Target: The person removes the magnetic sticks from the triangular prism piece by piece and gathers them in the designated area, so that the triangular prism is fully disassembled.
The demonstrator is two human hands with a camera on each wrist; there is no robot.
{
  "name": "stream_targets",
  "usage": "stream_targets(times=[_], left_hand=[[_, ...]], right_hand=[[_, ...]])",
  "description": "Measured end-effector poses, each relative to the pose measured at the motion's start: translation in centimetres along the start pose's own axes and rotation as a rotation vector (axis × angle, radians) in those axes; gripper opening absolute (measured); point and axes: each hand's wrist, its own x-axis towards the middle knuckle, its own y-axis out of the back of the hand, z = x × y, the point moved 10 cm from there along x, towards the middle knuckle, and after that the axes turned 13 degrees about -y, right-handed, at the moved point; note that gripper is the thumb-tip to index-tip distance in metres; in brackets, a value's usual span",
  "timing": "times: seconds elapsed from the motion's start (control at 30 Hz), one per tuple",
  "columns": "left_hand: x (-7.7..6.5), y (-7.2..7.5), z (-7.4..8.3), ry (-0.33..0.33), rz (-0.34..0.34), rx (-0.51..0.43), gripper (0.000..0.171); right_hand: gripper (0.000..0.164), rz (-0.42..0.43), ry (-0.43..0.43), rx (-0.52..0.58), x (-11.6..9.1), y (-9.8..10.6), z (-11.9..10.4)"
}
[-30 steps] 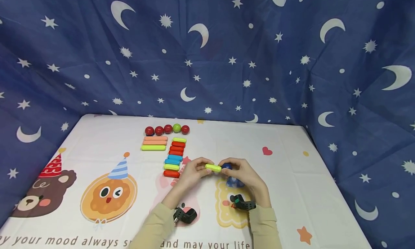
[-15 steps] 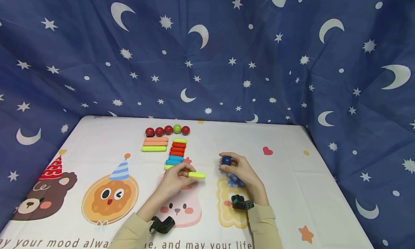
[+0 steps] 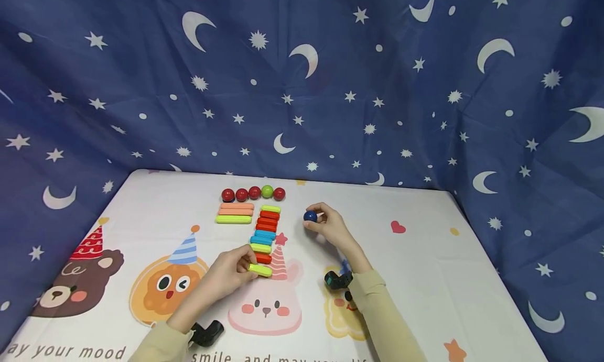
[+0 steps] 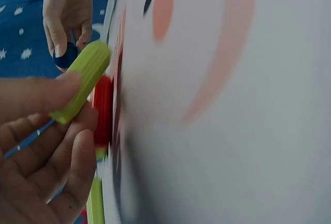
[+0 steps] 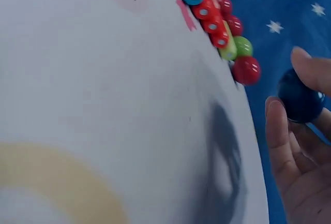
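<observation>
My left hand [image 3: 229, 272] pinches a short yellow-green ribbed stick [image 3: 260, 270] between thumb and fingers, just below the red stick [image 3: 262, 258] at the near end of a column of short coloured sticks. In the left wrist view the yellow-green stick [image 4: 85, 81] is tilted, in front of the red stick [image 4: 103, 111]. To the right, my right hand [image 3: 330, 227] holds a dark blue ball [image 3: 310, 216] by thumb and fingertips; its shadow falls on the cloth below. The right wrist view shows the blue ball [image 5: 300, 97] close up.
A row of red balls [image 3: 241, 195] with one green ball [image 3: 267, 191] lies at the back. Below it are two salmon sticks [image 3: 237, 206] and a longer yellow-green stick [image 3: 234, 219]. The printed white cloth [image 3: 410, 278] meets a blue star-patterned curtain [image 3: 340, 68] behind.
The hands have parted. My left hand has carried the yellow-green stick left and nearer to the column's near end. My right hand has moved the blue ball away from me and left.
</observation>
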Motion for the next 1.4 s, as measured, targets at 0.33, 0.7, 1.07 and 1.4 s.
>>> stream_targets(times=[0.33,0.7,1.07,1.4], left_hand=[[0.6,-0.5,0.5,-0.09,-0.085,0.226,0.026],[0.6,-0.6,1.5,-0.075,-0.09,0.449,0.025],[0.8,-0.6,1.4,-0.034,-0.053,0.433,0.024],[0.6,-0.4,1.1,-0.009,-0.053,0.38,0.026]], right_hand=[[0.041,0.022,-0.015,-0.137,4.6,-1.8,-2.4],[0.037,0.071,-0.064,-0.129,7.6,-2.5,-2.4],[0.035,0.087,-0.063,-0.216,7.7,-2.5,-1.9],[0.042,0.094,-0.078,-0.217,7.3,-2.1,-1.6]])
